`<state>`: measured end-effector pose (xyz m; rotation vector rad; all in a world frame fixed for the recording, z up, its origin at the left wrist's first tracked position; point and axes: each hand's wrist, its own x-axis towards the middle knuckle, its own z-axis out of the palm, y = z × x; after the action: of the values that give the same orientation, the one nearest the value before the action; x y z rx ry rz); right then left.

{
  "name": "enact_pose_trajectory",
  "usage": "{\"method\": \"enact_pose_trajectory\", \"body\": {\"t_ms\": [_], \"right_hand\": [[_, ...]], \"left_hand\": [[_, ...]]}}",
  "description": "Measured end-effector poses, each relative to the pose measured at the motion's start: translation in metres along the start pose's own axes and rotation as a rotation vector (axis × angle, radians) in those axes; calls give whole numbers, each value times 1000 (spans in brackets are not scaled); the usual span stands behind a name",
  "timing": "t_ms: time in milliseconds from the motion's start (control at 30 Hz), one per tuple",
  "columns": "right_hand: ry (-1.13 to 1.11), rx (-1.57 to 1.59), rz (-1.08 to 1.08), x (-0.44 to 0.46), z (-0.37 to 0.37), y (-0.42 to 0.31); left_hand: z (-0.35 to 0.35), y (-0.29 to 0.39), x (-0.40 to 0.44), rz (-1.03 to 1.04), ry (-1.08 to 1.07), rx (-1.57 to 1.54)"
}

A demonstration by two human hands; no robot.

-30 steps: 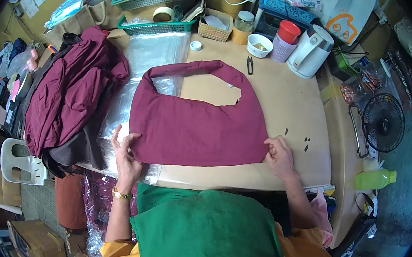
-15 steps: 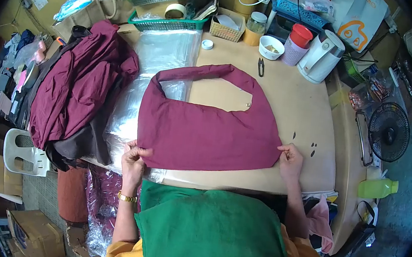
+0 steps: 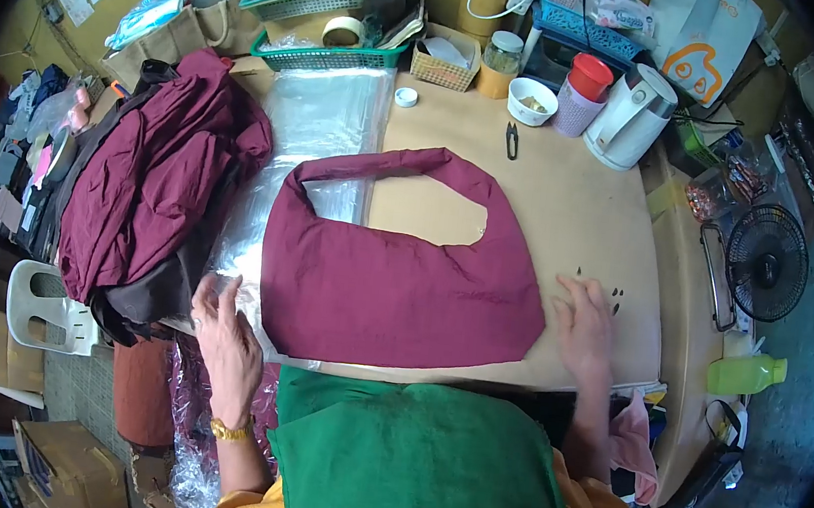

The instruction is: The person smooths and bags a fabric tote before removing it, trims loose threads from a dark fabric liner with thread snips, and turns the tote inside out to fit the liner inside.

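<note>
A maroon fabric shoulder bag [image 3: 402, 298] lies flat on the table, its strap arched away from me. Just off its lower left side is my left hand [image 3: 228, 334], open with fingers apart, over the table's front edge. My right hand [image 3: 586, 322] hovers beside the bag's right edge, also open and holding nothing. Under the bag's left part lies a stack of clear plastic sleeves [image 3: 328, 112]. To the left rises a heap of maroon and dark fabric [image 3: 162, 179].
Small black thread snips [image 3: 511, 140] lie behind the bag. Along the back stand a green basket [image 3: 328, 59], a wicker basket [image 3: 444, 63], a jar [image 3: 500, 60], a white bowl [image 3: 532, 102] and an electric kettle [image 3: 631, 119]. A black fan [image 3: 768, 260] is at the right.
Both hands have let go of the bag's lower corners and moved outward, fingers opening. The bag has shifted a little toward me and lies flatter.
</note>
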<state>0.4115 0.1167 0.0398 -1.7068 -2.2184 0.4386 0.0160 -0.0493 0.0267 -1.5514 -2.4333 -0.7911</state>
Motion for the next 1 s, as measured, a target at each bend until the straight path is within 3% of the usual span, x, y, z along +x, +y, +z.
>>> {"method": "enact_pose_trajectory", "body": {"t_ms": [33, 100, 133, 200, 400, 600, 633, 667, 733, 767, 800, 867, 967, 1000], "right_hand": [[142, 87, -42, 2, 4, -23], [83, 261, -249, 6, 29, -67], [36, 137, -336, 2, 53, -82], [-87, 3, -372, 10, 84, -99], [-2, -138, -185, 39, 113, -59], [-162, -285, 111, 39, 84, -37], [25, -298, 20, 32, 86, -30], [25, -300, 22, 32, 78, -22], [-184, -277, -15, 45, 44, -26], [113, -89, -152, 55, 45, -22], [113, -90, -145, 67, 45, -25], [143, 157, -389, 88, 48, -41], [134, -100, -557, 103, 68, -54], [283, -189, -495, 120, 86, -32]], "left_hand": [[-4, 12, 5, 74, -25, 16], [0, 55, 10, 113, -190, 11], [17, 66, 11, 155, -249, -64], [55, 72, 8, 237, -267, 86], [88, 61, 3, 181, -357, 154], [81, 58, -1, 201, -437, 127], [79, 58, -2, 206, -442, 126], [78, 58, -4, 240, -455, 134], [73, 60, -5, 274, -468, 142], [70, 63, -3, 295, -501, 138], [65, 67, -1, 317, -538, 134], [61, 87, 12, 380, -541, 122], [74, 103, 26, 404, -422, 37], [84, 96, 24, 407, -422, 39]]}}
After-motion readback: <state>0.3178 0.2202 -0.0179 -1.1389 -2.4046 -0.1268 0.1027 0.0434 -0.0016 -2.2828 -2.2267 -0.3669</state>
